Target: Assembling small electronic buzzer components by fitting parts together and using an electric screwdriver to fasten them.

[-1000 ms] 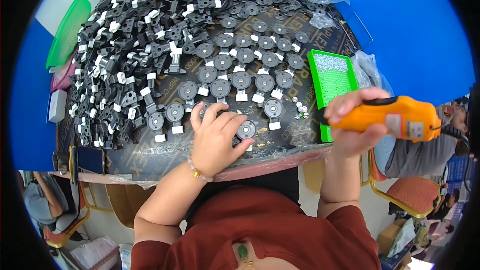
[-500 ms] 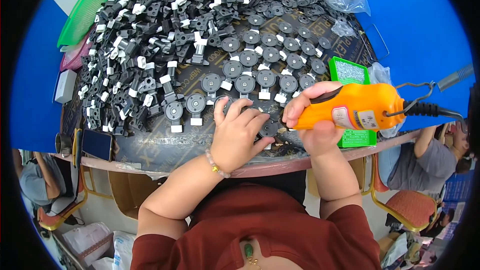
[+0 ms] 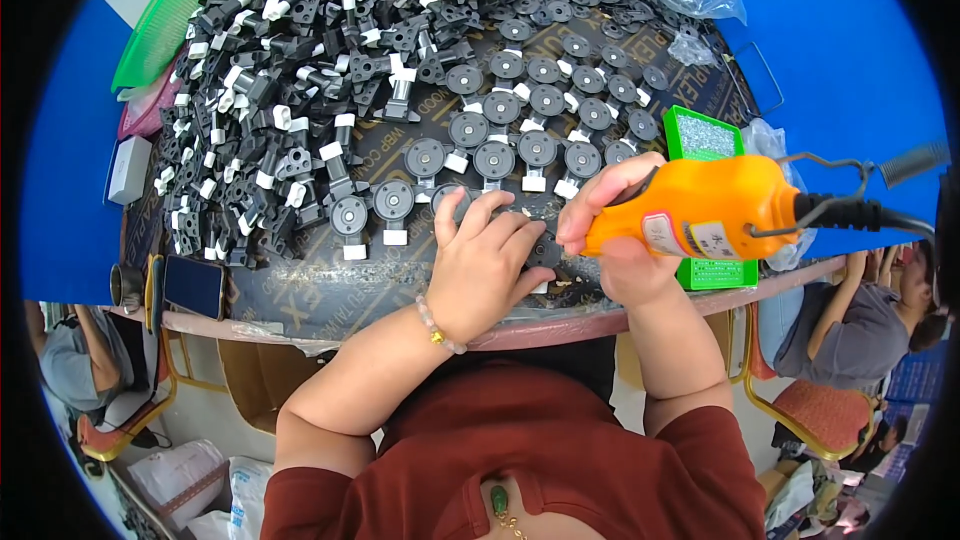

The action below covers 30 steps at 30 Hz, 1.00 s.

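Note:
My right hand [image 3: 625, 235] is wrapped round an orange electric screwdriver [image 3: 700, 208], whose front end points left towards my left hand [image 3: 485, 265]. Fingers curled, that left hand rests low over the parts, its thumb and forefinger at the edges of a black disc part [image 3: 544, 252]. The screwdriver's tip is hidden by my right fingers, so contact with the disc cannot be made out. Another disc [image 3: 449, 202] lies partly under my left fingers. Rows of black discs with white ends, such as one disc [image 3: 494, 160], spread beyond my hands.
A heap of black and white plastic parts [image 3: 300, 70] covers the left and back. At right is a green tray [image 3: 675, 140] with small metal pieces. A phone [image 3: 195, 286], a white box [image 3: 130, 170] and a green basket [image 3: 165, 25] line the left side.
My right hand has brought the screwdriver slightly left, and its cord and hanging wire have shifted with it. My left hand stays by the same disc. The whole view has moved a little.

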Tool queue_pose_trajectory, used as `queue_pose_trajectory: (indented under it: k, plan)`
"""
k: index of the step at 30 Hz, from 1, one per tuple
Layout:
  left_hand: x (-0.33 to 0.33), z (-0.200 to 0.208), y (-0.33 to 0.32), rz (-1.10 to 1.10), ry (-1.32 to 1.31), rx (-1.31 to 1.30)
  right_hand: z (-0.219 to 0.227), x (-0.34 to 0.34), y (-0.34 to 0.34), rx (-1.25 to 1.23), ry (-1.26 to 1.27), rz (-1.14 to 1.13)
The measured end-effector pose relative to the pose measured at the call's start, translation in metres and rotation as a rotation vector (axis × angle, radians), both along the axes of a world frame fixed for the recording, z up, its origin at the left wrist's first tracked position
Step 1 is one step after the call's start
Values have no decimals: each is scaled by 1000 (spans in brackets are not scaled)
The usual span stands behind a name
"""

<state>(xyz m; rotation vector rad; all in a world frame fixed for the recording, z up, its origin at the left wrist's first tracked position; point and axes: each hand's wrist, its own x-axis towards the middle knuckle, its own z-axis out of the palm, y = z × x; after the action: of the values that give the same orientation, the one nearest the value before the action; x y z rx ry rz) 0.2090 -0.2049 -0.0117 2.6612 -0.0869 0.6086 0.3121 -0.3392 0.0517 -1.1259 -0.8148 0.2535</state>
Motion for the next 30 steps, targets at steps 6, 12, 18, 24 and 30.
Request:
queue_pose_trajectory:
  k: [6, 12, 18, 24, 30]
  plan:
    - [1, -2, -1, -18, 1, -19, -4, 7, -2, 45, 45, 27]
    - [-2, 1, 1, -11, -48, -6, 20, 56, -69, 75, -224, -381]
    - [1, 3, -4, -6, -65, 29, -3, 101, -119, -58, -141, -712]
    - [1, 5, -2, 29, -79, 50, -17, 105, -123, -74, -128, -736]
    - [1, 5, -2, 29, -82, 55, -20, 104, -125, -41, -126, -725]
